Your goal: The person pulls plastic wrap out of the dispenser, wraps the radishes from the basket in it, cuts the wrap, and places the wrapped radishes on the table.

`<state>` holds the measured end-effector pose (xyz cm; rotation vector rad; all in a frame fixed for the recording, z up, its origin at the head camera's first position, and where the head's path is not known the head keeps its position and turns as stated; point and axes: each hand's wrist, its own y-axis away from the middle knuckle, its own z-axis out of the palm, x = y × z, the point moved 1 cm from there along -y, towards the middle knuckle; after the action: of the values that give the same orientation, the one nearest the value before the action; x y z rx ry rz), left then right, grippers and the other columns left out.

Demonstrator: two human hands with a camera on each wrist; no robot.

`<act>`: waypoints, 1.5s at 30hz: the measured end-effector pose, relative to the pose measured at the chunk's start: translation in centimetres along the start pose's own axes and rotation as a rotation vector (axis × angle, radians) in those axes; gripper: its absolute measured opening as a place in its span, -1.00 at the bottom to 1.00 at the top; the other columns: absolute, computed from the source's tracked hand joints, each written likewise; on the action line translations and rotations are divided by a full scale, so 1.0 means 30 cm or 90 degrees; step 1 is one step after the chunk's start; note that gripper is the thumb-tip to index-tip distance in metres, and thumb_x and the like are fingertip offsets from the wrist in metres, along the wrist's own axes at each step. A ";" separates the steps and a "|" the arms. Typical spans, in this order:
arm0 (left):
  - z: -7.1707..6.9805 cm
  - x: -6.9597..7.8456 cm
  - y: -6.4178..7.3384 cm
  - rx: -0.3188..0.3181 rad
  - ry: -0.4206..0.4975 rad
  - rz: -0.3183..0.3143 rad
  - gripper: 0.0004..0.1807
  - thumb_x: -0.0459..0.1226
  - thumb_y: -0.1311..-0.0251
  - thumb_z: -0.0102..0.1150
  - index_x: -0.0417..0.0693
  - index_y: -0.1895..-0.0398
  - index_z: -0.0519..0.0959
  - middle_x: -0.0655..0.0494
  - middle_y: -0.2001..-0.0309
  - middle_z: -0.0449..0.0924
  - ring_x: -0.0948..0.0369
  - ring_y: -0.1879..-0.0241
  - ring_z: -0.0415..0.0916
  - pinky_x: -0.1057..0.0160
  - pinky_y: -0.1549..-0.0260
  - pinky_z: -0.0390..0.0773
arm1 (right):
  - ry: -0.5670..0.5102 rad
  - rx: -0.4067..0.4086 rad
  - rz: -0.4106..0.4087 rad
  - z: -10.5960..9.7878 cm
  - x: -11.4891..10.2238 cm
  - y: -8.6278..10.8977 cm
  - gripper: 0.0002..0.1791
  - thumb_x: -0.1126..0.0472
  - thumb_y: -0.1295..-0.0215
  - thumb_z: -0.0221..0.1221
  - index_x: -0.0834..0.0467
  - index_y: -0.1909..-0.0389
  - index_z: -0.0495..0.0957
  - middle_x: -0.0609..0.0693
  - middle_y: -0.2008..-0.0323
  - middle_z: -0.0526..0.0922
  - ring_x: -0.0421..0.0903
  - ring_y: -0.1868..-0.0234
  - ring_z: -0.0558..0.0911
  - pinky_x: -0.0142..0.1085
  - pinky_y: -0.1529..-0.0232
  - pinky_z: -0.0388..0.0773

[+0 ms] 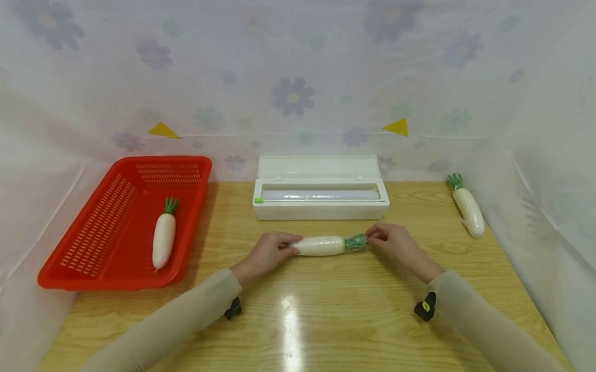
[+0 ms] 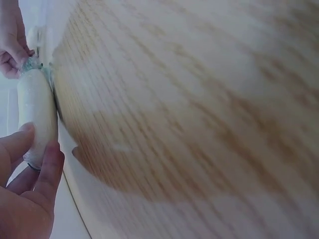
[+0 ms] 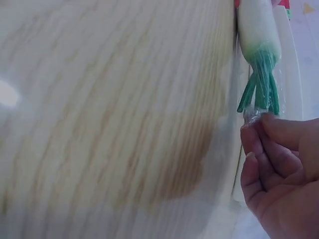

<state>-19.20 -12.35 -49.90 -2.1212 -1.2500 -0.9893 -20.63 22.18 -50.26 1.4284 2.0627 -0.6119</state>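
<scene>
A white radish (image 1: 323, 245) with a green top lies crosswise in front of the white box, wrapped in clear plastic film that shines along its body. My left hand (image 1: 268, 255) grips its root end between thumb and fingers, as the left wrist view shows from close by on the radish (image 2: 37, 107). At the leafy end, my right hand (image 1: 396, 245) pinches a gathered twist of the film (image 3: 253, 115) between thumb and forefinger, just past the green stems (image 3: 264, 89).
Behind the radish stands a white box (image 1: 322, 211), lid raised, with a roll of film (image 1: 322, 195) inside. A red basket (image 1: 182, 258) at left holds one radish (image 1: 164, 240). Another radish (image 1: 469, 211), film around it, lies at the table's right edge, near the white curtain.
</scene>
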 end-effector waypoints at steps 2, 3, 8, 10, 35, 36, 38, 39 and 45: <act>0.000 0.002 0.000 -0.001 -0.002 -0.002 -0.60 -0.32 -0.34 0.35 -0.17 -0.23 0.66 -0.11 -0.22 0.65 0.01 -0.14 0.67 0.16 -0.07 0.65 | -0.020 0.006 0.013 0.002 -0.004 -0.001 -0.94 0.32 -0.42 0.29 0.23 0.17 0.66 0.06 0.27 0.78 -0.01 0.21 0.72 -0.07 0.12 0.62; 0.000 0.004 0.000 -0.003 -0.002 0.001 -0.60 -0.32 -0.35 0.35 -0.18 -0.23 0.66 -0.12 -0.22 0.65 0.00 -0.14 0.67 0.17 -0.07 0.65 | -0.021 0.011 0.020 0.002 -0.006 -0.001 -0.94 0.31 -0.41 0.30 0.23 0.19 0.67 0.07 0.27 0.77 -0.02 0.22 0.71 -0.08 0.12 0.60; 0.001 0.007 -0.001 -0.009 -0.005 0.003 -0.60 -0.31 -0.36 0.34 -0.19 -0.24 0.65 -0.12 -0.22 0.65 0.02 -0.14 0.67 0.16 -0.07 0.65 | 0.000 0.003 0.058 0.001 -0.008 0.004 -0.90 0.27 -0.43 0.30 0.19 0.19 0.76 0.04 0.27 0.74 -0.07 0.26 0.62 -0.11 0.15 0.55; 0.002 0.004 -0.002 -0.008 -0.005 0.000 -0.60 -0.31 -0.35 0.35 -0.18 -0.23 0.66 -0.12 -0.21 0.66 0.03 -0.14 0.67 0.16 -0.07 0.65 | 0.008 -0.010 0.057 0.002 -0.010 0.004 -0.87 0.28 -0.45 0.27 0.21 0.15 0.76 0.07 0.26 0.76 -0.04 0.25 0.64 -0.08 0.14 0.58; 0.007 0.005 0.006 -0.008 -0.024 0.025 -0.59 -0.33 -0.38 0.32 -0.23 -0.26 0.62 -0.14 -0.23 0.65 0.09 -0.05 0.70 0.21 0.00 0.67 | -0.094 0.065 0.076 0.041 -0.031 0.004 -0.73 0.31 -0.46 0.27 0.34 -0.04 0.49 0.14 0.25 0.77 -0.04 0.23 0.69 -0.24 0.20 0.56; 0.007 0.006 0.006 -0.009 -0.022 0.025 -0.59 -0.33 -0.39 0.31 -0.23 -0.27 0.61 -0.14 -0.23 0.64 0.09 -0.05 0.70 0.21 0.00 0.67 | -0.113 0.064 0.088 0.042 -0.032 0.004 -0.72 0.32 -0.47 0.26 0.35 -0.05 0.46 0.16 0.24 0.77 -0.05 0.24 0.68 -0.27 0.24 0.54; 0.008 0.007 0.006 -0.011 -0.023 0.028 -0.58 -0.34 -0.39 0.31 -0.25 -0.28 0.60 -0.15 -0.24 0.63 0.08 -0.05 0.69 0.20 0.00 0.67 | -0.136 0.059 0.109 0.042 -0.035 0.002 -0.73 0.32 -0.48 0.24 0.35 -0.06 0.46 0.17 0.23 0.77 -0.10 0.26 0.66 -0.32 0.28 0.52; 0.008 0.008 0.006 -0.013 -0.020 0.027 -0.56 -0.34 -0.38 0.32 -0.27 -0.29 0.59 -0.16 -0.25 0.62 0.08 -0.07 0.68 0.19 -0.01 0.67 | -0.137 0.056 0.115 0.040 -0.038 0.001 -0.74 0.31 -0.48 0.24 0.36 -0.05 0.48 0.17 0.23 0.76 -0.11 0.27 0.65 -0.32 0.29 0.51; 0.016 0.008 0.002 -0.031 -0.015 0.026 -0.42 -0.36 -0.32 0.38 -0.30 -0.39 0.49 -0.20 -0.32 0.55 0.01 -0.24 0.59 0.10 -0.16 0.60 | -0.088 0.027 0.103 0.032 -0.053 -0.004 -0.71 0.20 -0.47 0.28 0.30 -0.06 0.63 0.15 0.15 0.77 -0.05 0.21 0.71 -0.21 0.19 0.60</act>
<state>-18.91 -11.89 -50.02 -2.1928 -1.2007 -0.9885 -20.13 20.42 -49.91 1.5150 1.8172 -0.6705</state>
